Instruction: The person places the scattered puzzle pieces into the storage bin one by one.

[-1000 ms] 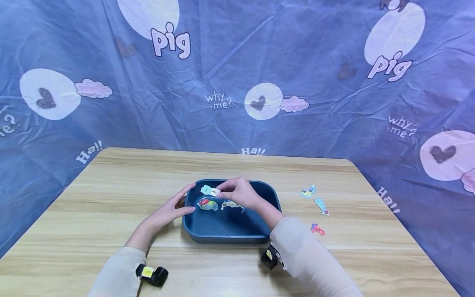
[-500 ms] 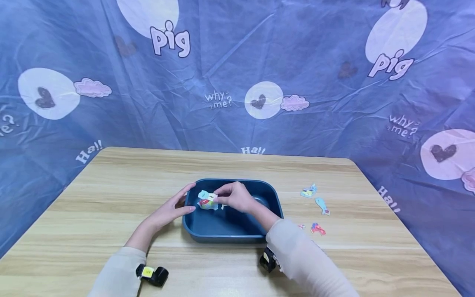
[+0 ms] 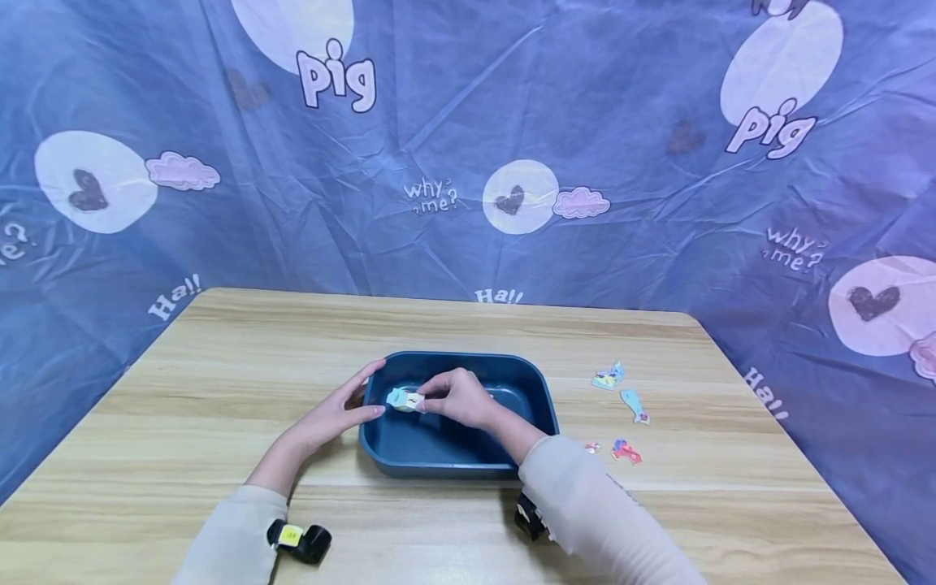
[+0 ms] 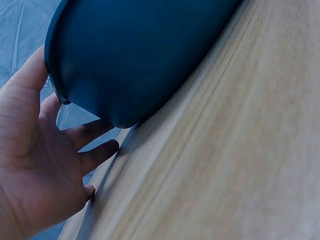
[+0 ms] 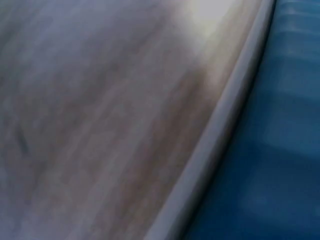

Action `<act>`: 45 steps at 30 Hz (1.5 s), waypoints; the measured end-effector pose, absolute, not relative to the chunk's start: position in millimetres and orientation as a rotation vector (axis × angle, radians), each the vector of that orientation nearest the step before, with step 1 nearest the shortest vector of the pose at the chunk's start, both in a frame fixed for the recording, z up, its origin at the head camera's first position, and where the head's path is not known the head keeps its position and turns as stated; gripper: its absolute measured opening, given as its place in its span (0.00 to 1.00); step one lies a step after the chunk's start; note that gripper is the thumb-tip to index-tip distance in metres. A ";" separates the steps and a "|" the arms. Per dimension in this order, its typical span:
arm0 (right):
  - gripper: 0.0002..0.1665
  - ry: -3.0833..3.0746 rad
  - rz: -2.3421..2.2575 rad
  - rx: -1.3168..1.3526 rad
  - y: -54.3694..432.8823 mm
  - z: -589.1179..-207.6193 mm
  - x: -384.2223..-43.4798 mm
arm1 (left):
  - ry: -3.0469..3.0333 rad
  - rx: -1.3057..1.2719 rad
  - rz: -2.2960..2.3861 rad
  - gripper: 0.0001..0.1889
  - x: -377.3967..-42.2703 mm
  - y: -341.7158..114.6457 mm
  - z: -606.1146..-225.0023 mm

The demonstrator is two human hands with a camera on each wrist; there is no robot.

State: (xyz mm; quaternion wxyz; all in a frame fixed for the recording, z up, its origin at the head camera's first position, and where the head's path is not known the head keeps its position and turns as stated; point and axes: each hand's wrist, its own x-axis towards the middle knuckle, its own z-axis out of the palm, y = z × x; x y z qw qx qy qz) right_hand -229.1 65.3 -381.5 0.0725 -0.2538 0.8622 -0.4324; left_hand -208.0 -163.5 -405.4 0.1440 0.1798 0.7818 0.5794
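Note:
A dark blue rectangular bin (image 3: 439, 443) stands on the wooden table. My left hand (image 3: 329, 418) holds its left end, thumb over the rim and several fingers along the outer wall in the left wrist view. Inside the bin, my right hand (image 3: 461, 398) pinches a small flat light-blue and cream cutout (image 3: 405, 399) by its right end, near the left wall. The right hand and cutout cover what lies beneath them. The right wrist view is blurred and does not show the right hand.
Right of the bin lie a blue and yellow cutout (image 3: 608, 376), a light-blue whale-like cutout (image 3: 634, 406), a red and purple cutout (image 3: 626, 452) and a small reddish piece (image 3: 592, 447) beside the right sleeve. A blue patterned cloth (image 3: 468, 179) hangs behind the table.
My right hand has moved the pinched cutout leftward and nearer to me within the bin, over a red and yellow piece that is now hidden. The left hand has stayed in place.

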 end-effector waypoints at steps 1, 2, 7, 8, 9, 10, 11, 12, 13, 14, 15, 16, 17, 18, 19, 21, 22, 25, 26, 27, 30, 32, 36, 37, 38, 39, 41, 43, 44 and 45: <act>0.09 2.589 -1.294 -0.760 65.2 -382.2 -229.3 | 2.250 0.518 1.672 0.33 -206.3 -162.7 -402.0; 0.09 2.588 -1.287 -0.758 65.1 -383.1 -229.6 | 2.251 0.521 1.670 0.33 -204.5 -161.8 -398.5; 0.07 2.587 -1.250 -0.769 64.4 -386.5 -230.6 | 2.249 0.516 1.664 0.33 -196.4 -157.6 -383.4; 0.07 2.587 -1.243 -0.773 64.2 -387.2 -230.7 | 2.252 0.516 1.663 0.33 -197.7 -158.3 -385.7; 0.07 2.588 -1.236 -0.777 64.1 -387.5 -230.7 | 2.250 0.512 1.667 0.33 -199.4 -159.1 -388.8; 0.07 2.591 -1.228 -0.783 63.9 -387.9 -230.5 | 2.246 0.512 1.673 0.33 -201.5 -159.9 -392.5; 0.07 2.596 -1.219 -0.791 63.8 -388.5 -230.5 | 2.241 0.513 1.680 0.34 -204.0 -160.8 -397.0; 0.07 2.597 -1.218 -0.801 63.8 -388.7 -230.3 | 2.235 0.514 1.687 0.34 -205.9 -161.6 -400.6; 0.07 2.598 -1.214 -0.807 63.8 -389.1 -230.3 | 2.233 0.509 1.691 0.34 -207.6 -162.3 -403.5; 0.07 2.596 -1.213 -0.810 63.7 -389.4 -230.2 | 2.233 0.507 1.691 0.34 -207.6 -162.5 -404.0; 0.07 2.592 -1.212 -0.813 63.7 -389.4 -229.8 | 2.231 0.506 1.692 0.34 -207.6 -162.4 -404.0; 0.07 2.592 -1.208 -0.816 63.7 -389.6 -229.4 | 2.229 0.503 1.693 0.34 -207.2 -162.2 -403.4; 0.07 2.587 -1.206 -0.815 63.6 -389.7 -229.2 | 2.228 0.502 1.692 0.34 -206.4 -161.9 -402.1; 0.07 2.584 -1.203 -0.813 63.5 -389.8 -228.9 | 2.228 0.499 1.691 0.34 -205.3 -161.4 -400.1; 0.07 2.586 -1.193 -0.810 63.3 -390.0 -228.7 | 2.230 0.503 1.688 0.34 -203.6 -160.7 -397.1; 0.07 2.592 -1.173 -0.817 63.0 -390.2 -228.5 | 2.227 0.503 1.687 0.34 -200.3 -159.2 -391.1; 0.07 2.600 -1.158 -0.824 62.9 -390.4 -228.5 | 2.225 0.504 1.687 0.34 -198.5 -158.3 -388.0; 0.08 2.610 -1.127 -0.854 62.8 -390.2 -228.0 | 2.228 0.506 1.678 0.34 -194.1 -156.1 -380.0; 0.08 2.611 -1.119 -0.865 62.9 -390.1 -227.7 | 2.228 0.499 1.675 0.34 -193.5 -155.7 -378.7; 0.08 2.612 -1.112 -0.875 63.0 -389.9 -227.4 | 2.230 0.496 1.671 0.34 -192.6 -155.4 -377.3; 0.08 2.612 -1.093 -0.911 63.5 -390.0 -226.7 | 2.235 0.488 1.662 0.34 -191.1 -154.9 -375.0; 0.08 2.616 -1.077 -0.938 63.5 -390.4 -226.5 | 2.232 0.483 1.665 0.33 -190.7 -155.0 -374.9; 0.09 2.634 -1.040 -0.983 63.7 -391.3 -225.7 | 2.225 0.490 1.674 0.33 -191.9 -155.4 -378.1; 0.09 2.639 -1.032 -0.991 63.9 -391.7 -225.7 | 2.221 0.498 1.679 0.33 -192.7 -155.4 -379.6; 0.09 2.643 -1.026 -0.995 64.0 -392.1 -225.7 | 2.215 0.503 1.685 0.33 -194.1 -155.9 -382.1; 0.09 2.646 -1.020 -0.994 64.0 -392.3 -225.5 | 2.212 0.507 1.692 0.33 -195.7 -156.4 -385.0; 0.10 2.649 -1.012 -0.991 64.1 -393.0 -225.8 | 2.205 0.517 1.703 0.33 -199.3 -157.9 -391.2; 0.11 2.652 -1.002 -0.984 63.9 -394.1 -226.2 | 2.203 0.518 1.709 0.33 -202.5 -159.4 -397.0; 0.11 2.653 -0.997 -0.982 63.8 -394.5 -226.3 | 2.204 0.516 1.710 0.33 -204.0 -160.1 -399.7; 0.11 2.655 -0.993 -0.980 63.6 -394.9 -226.3 | 2.207 0.516 1.709 0.33 -204.9 -160.6 -401.4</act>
